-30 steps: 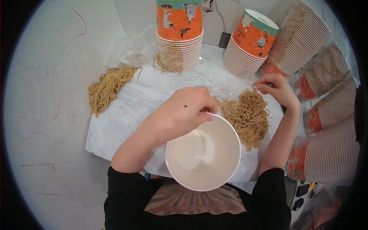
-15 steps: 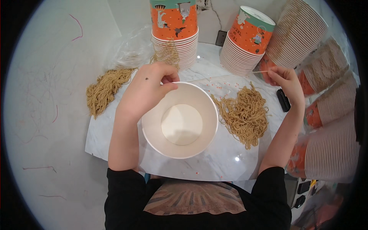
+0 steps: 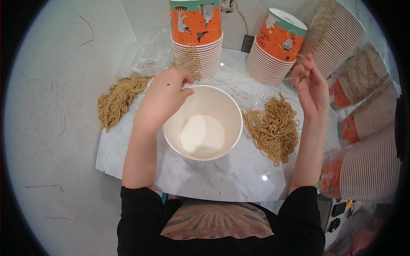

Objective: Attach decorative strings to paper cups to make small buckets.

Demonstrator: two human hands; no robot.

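A large white paper bucket [image 3: 235, 123] stands on the marble-patterned table, its mouth toward me. At its upper left rim is my left hand [image 3: 168, 87], thumb by the rim and index finger apart from it; the other fingers are hidden. My right hand [image 3: 311, 87] is raised by the right-hand bucket stack, palm turned up and fingers bent. A thin tan cord [image 3: 300, 55] shows at its fingertips. Between the bucket and my right forearm lies a tangled pile of tan cords [image 3: 275, 130].
A second bundle of cords [image 3: 121, 100] lies at the left, beside a clear plastic bag [image 3: 147, 55]. Stacks of orange-and-green printed buckets stand at the back [image 3: 196, 25] and back right [image 3: 279, 36]. Bagged bucket stacks [image 3: 367, 166] line the right side. Small orange bits [image 3: 245, 94] dot the table.
My right hand has risen and turned its palm up; the cord stretched toward the bucket no longer shows taut. The bucket's near rim has shifted away from me. My left thumb has drawn back slightly.
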